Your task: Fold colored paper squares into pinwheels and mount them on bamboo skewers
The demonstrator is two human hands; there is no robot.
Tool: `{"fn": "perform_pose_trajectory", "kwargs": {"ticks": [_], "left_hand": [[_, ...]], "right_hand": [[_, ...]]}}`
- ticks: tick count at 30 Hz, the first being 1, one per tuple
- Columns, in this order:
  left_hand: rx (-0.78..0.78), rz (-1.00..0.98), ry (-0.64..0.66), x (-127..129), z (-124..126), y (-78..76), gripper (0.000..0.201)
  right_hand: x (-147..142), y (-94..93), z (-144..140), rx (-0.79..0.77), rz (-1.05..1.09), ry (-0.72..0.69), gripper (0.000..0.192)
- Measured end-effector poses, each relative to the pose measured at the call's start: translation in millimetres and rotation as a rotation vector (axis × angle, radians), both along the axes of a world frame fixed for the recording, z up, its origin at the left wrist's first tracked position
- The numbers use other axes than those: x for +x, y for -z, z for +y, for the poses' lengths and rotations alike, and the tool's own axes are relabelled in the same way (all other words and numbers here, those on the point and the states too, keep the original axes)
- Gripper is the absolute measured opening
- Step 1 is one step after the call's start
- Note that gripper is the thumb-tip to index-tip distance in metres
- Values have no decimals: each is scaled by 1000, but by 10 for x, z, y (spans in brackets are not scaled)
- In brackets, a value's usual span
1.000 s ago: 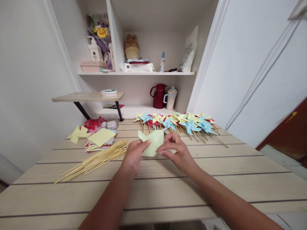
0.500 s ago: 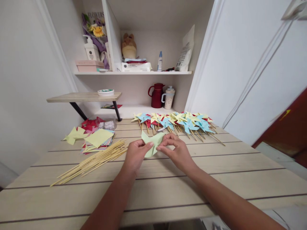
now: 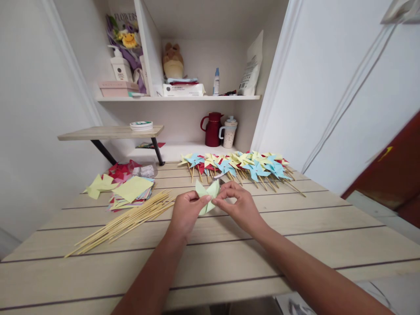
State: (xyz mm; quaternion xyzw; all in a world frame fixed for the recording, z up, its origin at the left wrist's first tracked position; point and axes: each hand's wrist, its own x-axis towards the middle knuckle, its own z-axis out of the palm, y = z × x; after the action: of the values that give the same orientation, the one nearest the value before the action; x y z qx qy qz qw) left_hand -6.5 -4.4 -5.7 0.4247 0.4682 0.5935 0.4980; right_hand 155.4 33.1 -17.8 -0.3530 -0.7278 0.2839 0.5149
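Both hands hold one pale green paper piece point(image 3: 207, 195) just above the wooden table point(image 3: 295, 236), near its middle. My left hand point(image 3: 185, 213) pinches its lower left side between thumb and fingers. My right hand point(image 3: 238, 205) pinches the paper's centre, where folded corners meet. The paper's points stick up between the hands. A bundle of thin wooden sticks point(image 3: 124, 221) lies to the left of my left hand.
A row of finished paper pinwheels point(image 3: 236, 166) in blue, yellow and red lies behind the hands. A stack of coloured paper squares point(image 3: 131, 192) sits at the left. A red jug point(image 3: 212, 129) and a mug point(image 3: 228, 131) stand in the shelf niche behind.
The green paper has been folded in toward its centre and looks smaller and more bunched. Both hands stayed close together on it.
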Motion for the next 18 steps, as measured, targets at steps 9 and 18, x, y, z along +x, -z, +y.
{"fn": "perform_pose_trajectory", "kwargs": {"ticks": [9, 18], "left_hand": [[14, 22, -31, 16, -6, -23, 27], [322, 497, -171, -44, 46, -20, 5]], "right_hand": [[18, -45, 5, -4, 47, 25, 19], [216, -167, 40, 279, -52, 216, 37]]}}
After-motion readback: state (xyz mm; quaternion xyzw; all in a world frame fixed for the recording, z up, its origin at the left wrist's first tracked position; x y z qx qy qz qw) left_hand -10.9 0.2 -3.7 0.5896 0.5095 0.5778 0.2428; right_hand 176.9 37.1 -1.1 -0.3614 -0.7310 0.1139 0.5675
